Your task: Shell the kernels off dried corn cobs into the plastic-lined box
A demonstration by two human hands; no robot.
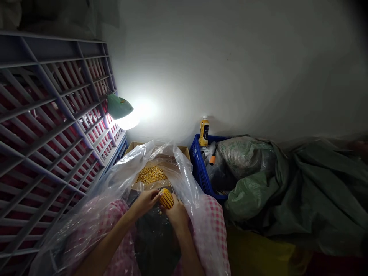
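A yellow corn cob [166, 199] with rows of kernels is held between my two hands, over my lap. My right hand [177, 216] is wrapped round its lower right side. The fingers of my left hand [147, 201] are closed at the cob's upper left end, where a paler patch shows. Just beyond the hands, loose corn kernels [151, 174] lie heaped in a cardboard box [184, 150]. Clear plastic sheeting [115, 180] drapes over the box's sides and across my legs. A few pale bits lie on the dark surface below the cob.
On my left rises a stack of slatted plastic crates [51, 111], with a lit lamp [120, 109] hanging from it. To the right stands a blue basket [198, 168] holding bags, with a yellow bottle [204, 132] at its back. Dark green sheeting [324, 191] lies farther right.
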